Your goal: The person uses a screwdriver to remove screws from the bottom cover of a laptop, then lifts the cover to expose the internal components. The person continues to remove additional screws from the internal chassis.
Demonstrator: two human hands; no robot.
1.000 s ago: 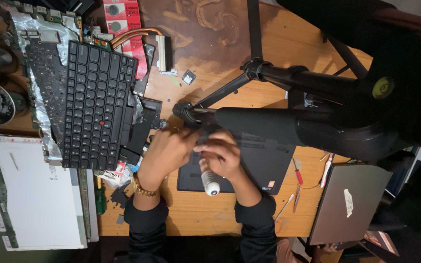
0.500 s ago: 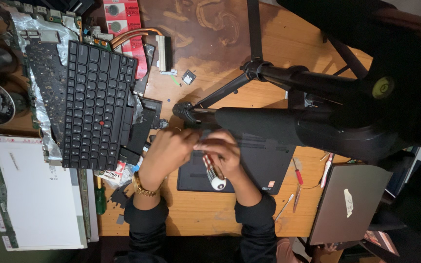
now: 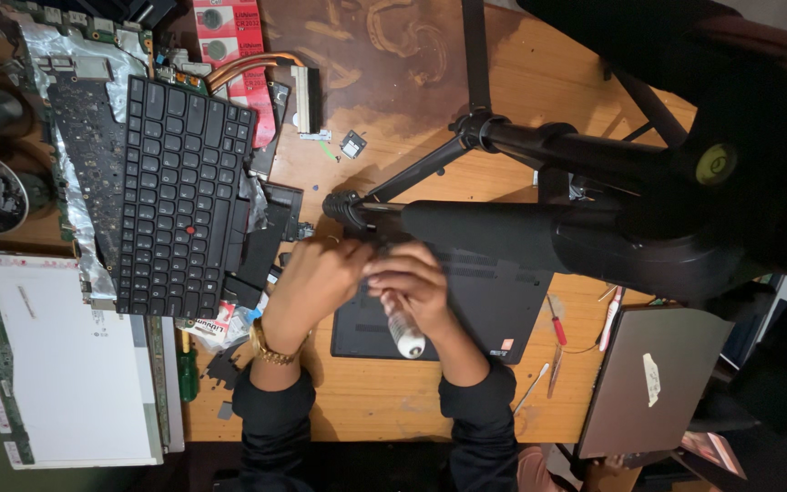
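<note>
My right hand (image 3: 416,290) grips a small white bottle (image 3: 404,334), its rounded end pointing toward me. My left hand (image 3: 313,284), with a gold bracelet at the wrist, meets the right hand's fingers at the far end of the bottle; whether it holds anything I cannot tell. Both hands hover over a black laptop base panel (image 3: 485,314) lying on the wooden table (image 3: 366,401). The fingertips sit close under a black tripod leg (image 3: 466,228), which hides part of them.
A detached black keyboard (image 3: 184,196) lies to the left over foil and a circuit board. A bare white screen panel (image 3: 66,364) sits at bottom left. A silver laptop (image 3: 649,378), a red screwdriver (image 3: 556,319) and swabs lie to the right. The tripod fills the upper right.
The bottle's rounded end has swung between frames and now points toward me again. Both hands stay together over the black panel, shifted very little.
</note>
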